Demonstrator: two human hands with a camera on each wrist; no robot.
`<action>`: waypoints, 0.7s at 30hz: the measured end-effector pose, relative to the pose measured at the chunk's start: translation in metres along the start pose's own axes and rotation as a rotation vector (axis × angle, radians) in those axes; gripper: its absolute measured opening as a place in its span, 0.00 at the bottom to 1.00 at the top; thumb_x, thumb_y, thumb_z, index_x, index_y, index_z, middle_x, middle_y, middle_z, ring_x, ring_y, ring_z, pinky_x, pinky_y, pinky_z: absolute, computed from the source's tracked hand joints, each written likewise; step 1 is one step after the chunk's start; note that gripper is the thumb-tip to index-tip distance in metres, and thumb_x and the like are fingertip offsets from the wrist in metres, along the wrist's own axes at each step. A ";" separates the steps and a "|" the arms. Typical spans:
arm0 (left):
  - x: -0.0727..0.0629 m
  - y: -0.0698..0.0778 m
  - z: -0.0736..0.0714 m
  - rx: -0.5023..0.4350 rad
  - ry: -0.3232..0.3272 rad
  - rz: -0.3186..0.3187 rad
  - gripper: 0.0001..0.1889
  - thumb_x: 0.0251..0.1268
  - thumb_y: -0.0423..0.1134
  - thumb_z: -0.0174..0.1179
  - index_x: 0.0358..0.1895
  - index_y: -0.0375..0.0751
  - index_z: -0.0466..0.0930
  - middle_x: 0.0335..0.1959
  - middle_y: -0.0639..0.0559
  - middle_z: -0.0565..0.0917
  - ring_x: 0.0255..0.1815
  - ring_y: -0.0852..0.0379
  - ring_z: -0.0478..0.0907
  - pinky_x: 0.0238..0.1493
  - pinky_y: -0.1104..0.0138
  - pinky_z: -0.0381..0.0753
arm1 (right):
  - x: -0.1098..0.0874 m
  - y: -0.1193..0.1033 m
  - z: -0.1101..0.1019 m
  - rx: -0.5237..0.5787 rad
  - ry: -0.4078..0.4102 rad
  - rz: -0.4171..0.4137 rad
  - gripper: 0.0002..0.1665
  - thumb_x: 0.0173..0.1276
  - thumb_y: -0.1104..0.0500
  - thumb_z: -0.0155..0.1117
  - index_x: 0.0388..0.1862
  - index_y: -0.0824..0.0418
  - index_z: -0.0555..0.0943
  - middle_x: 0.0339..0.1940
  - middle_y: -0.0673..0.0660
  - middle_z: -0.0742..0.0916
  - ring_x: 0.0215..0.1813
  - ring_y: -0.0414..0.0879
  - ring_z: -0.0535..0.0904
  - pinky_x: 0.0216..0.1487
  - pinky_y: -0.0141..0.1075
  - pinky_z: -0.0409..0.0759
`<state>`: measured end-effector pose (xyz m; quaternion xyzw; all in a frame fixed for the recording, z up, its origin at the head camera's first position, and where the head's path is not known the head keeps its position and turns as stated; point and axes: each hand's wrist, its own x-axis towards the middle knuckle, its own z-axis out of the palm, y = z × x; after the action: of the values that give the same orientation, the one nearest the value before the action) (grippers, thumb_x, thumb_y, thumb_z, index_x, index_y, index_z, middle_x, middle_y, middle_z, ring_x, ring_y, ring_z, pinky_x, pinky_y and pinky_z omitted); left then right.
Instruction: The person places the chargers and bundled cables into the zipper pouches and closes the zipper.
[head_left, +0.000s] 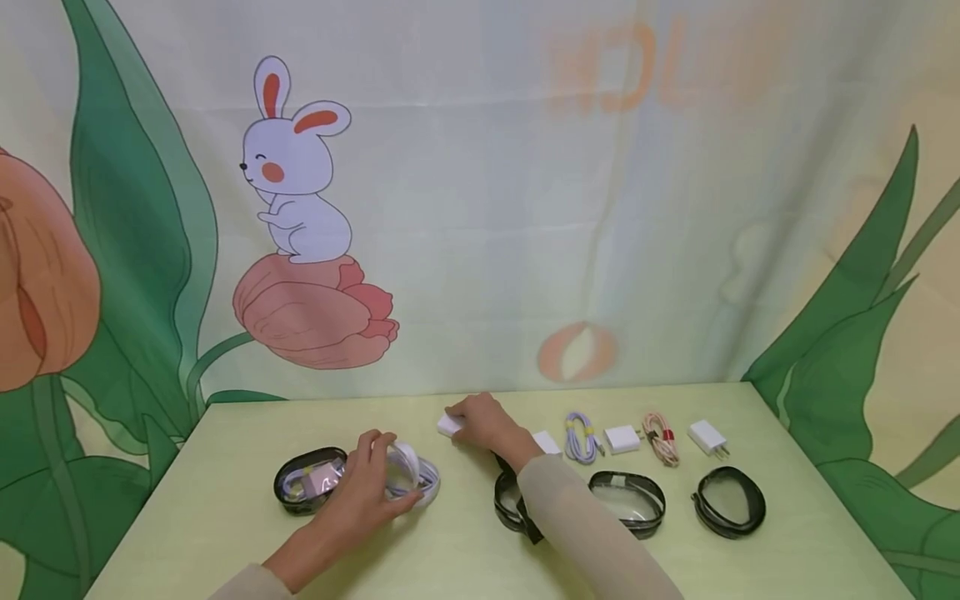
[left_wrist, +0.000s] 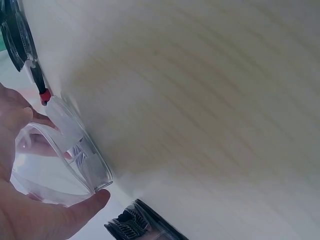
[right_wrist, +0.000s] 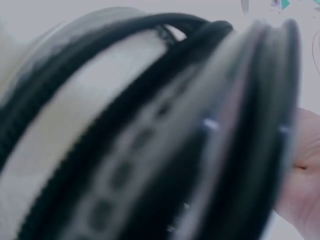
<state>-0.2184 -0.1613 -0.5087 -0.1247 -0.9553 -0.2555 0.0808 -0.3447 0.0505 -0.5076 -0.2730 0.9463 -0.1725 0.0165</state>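
My left hand [head_left: 362, 492] holds a clear oval case with a white rim [head_left: 429, 482], thumb on the near side and fingers on the far side. The left wrist view shows that case [left_wrist: 75, 165] close up, with the thumb [left_wrist: 97, 200] at its edge. Toward the back of the table, my right hand [head_left: 487, 423] pinches a white charger [head_left: 450, 426] with thumb and fingers. Left of my left hand lies a black-rimmed clear case [head_left: 288, 502] with a charger and a lilac cable in it. Blurred black-rimmed cases [right_wrist: 115, 105] fill much of the right wrist view.
Under my right forearm sits a black-rimmed case [head_left: 508, 508]; two more black-rimmed cases [head_left: 637, 527] [head_left: 729, 533] lie to the right. Behind them are white chargers [head_left: 622, 439], a lilac cable [head_left: 581, 437] and a pink cable [head_left: 660, 439]. A printed curtain [head_left: 465, 250] hangs behind the table.
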 end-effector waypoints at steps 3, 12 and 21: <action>0.000 0.000 0.000 0.001 0.000 0.007 0.47 0.54 0.51 0.77 0.71 0.33 0.61 0.68 0.35 0.62 0.63 0.34 0.69 0.61 0.42 0.75 | 0.002 0.004 -0.001 0.029 -0.001 -0.012 0.29 0.62 0.55 0.78 0.63 0.56 0.83 0.56 0.55 0.88 0.56 0.52 0.84 0.53 0.37 0.81; 0.001 0.000 0.002 0.007 -0.002 0.008 0.47 0.54 0.51 0.77 0.71 0.32 0.61 0.69 0.35 0.62 0.63 0.33 0.69 0.61 0.42 0.75 | 0.002 0.011 -0.001 0.077 -0.012 -0.052 0.31 0.60 0.56 0.78 0.63 0.59 0.83 0.56 0.54 0.88 0.54 0.49 0.84 0.52 0.36 0.81; 0.000 0.000 0.002 0.012 0.000 0.010 0.47 0.54 0.51 0.77 0.71 0.32 0.62 0.69 0.35 0.62 0.62 0.34 0.69 0.61 0.43 0.75 | 0.004 0.011 -0.006 0.033 -0.040 -0.102 0.13 0.62 0.56 0.77 0.45 0.57 0.88 0.38 0.50 0.89 0.36 0.42 0.77 0.39 0.31 0.75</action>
<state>-0.2189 -0.1599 -0.5103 -0.1289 -0.9562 -0.2492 0.0831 -0.3543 0.0593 -0.5058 -0.3238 0.9276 -0.1835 0.0310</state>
